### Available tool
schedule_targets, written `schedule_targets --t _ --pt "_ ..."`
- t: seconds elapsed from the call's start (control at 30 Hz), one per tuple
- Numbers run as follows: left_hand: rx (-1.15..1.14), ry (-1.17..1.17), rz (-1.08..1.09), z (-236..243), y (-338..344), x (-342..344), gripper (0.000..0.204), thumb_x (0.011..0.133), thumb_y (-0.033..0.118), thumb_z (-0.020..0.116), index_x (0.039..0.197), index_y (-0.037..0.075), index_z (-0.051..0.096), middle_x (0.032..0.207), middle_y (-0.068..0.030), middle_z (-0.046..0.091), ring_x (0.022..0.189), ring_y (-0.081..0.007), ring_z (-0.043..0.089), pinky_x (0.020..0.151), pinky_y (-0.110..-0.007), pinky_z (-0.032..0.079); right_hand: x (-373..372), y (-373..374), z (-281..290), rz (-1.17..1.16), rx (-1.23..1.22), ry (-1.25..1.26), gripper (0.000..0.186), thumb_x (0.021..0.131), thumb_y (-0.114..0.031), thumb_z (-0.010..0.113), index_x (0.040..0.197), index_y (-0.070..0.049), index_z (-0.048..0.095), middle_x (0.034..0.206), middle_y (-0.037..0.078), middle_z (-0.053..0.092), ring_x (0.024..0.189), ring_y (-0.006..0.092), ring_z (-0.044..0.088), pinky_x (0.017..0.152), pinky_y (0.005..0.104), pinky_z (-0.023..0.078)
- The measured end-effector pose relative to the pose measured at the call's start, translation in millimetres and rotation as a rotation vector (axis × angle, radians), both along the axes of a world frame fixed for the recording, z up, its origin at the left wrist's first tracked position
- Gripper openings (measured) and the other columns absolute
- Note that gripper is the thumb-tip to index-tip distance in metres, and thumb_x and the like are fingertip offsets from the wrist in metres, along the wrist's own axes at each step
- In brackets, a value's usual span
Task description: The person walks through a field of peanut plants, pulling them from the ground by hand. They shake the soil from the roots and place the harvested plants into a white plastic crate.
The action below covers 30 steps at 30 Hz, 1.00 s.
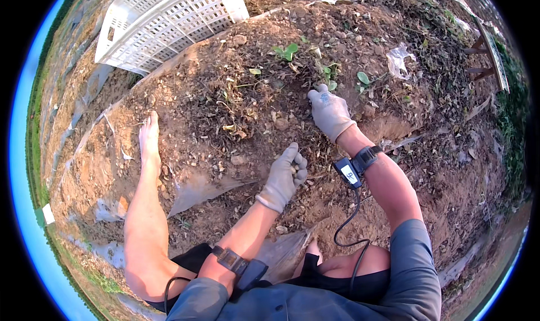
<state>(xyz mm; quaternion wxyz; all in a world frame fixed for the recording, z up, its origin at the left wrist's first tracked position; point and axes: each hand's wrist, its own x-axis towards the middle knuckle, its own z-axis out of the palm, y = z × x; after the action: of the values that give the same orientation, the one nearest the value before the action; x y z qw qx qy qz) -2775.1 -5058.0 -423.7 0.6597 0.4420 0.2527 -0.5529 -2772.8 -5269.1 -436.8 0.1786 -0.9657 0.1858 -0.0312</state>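
Both my hands wear pale grey gloves. My left hand (pixel 281 179) is held low over the soil, palm partly up, with its fingers curled. Something small and tan seems to show between thumb and fingers, too small to name. Farther forward and to the right, my right hand (pixel 331 112) is closed at the edge of a patch of withered plants (pixel 242 104). Its fingertips are turned down toward the soil, and whatever they grip is hidden. Just beyond it stand a few green leaves (pixel 328 76).
A white slatted plastic crate (pixel 174 26) stands at the far left. Torn clear plastic film (pixel 199 193) lies partly buried nearby, with another scrap (pixel 399 61) at the far right. A wooden stool-like object (pixel 488 57) is at the right edge. My bare left leg (pixel 147 208) stretches forward.
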Motion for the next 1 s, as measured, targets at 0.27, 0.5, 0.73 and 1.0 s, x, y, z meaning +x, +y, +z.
schedule_targets --t 0.27,0.5,0.73,1.0 --pt "-0.029 -0.113 0.095 -10 -12 5 0.039 0.104 0.048 0.055 0.097 0.010 0.066 0.073 0.0002 0.058 0.058 -0.0087 0.053 0.048 -0.023 0.041 -55 65 51 0.133 0.541 -0.144 0.039 0.080 -0.007 0.067 0.118 -0.009 0.061 0.108 0.015 0.068 0.095 0.0355 0.069 0.080 0.0420 0.057" --pt "-0.082 -0.145 0.074 14 2 22 0.022 0.102 0.023 0.060 0.117 0.008 0.065 0.078 0.0027 0.053 0.057 -0.0064 0.043 0.047 -0.020 0.030 -18 34 56 0.001 0.560 -0.301 0.061 0.081 -0.014 0.074 0.138 -0.010 0.052 0.131 0.014 0.059 0.090 0.0312 0.069 0.081 0.0401 0.057" --pt "-0.004 -0.226 -0.053 26 1 49 0.039 0.103 0.025 0.061 0.139 0.013 0.058 0.078 0.0005 0.058 0.054 -0.0039 0.046 0.044 -0.018 0.031 65 3 37 -0.086 0.098 -0.096 0.071 0.080 -0.023 0.078 0.143 -0.012 0.049 0.139 0.019 0.051 0.113 0.0378 0.064 0.091 0.0468 0.055" --pt "0.079 -0.536 0.695 -30 47 178 0.021 0.104 0.024 0.052 0.119 0.012 0.062 0.088 -0.0026 0.066 0.064 -0.0153 0.058 0.051 -0.028 0.043 153 145 35 0.580 0.452 -0.436 0.040 0.089 -0.007 0.056 0.128 -0.010 0.065 0.139 0.018 0.058 0.111 0.0373 0.065 0.096 0.0436 0.053"
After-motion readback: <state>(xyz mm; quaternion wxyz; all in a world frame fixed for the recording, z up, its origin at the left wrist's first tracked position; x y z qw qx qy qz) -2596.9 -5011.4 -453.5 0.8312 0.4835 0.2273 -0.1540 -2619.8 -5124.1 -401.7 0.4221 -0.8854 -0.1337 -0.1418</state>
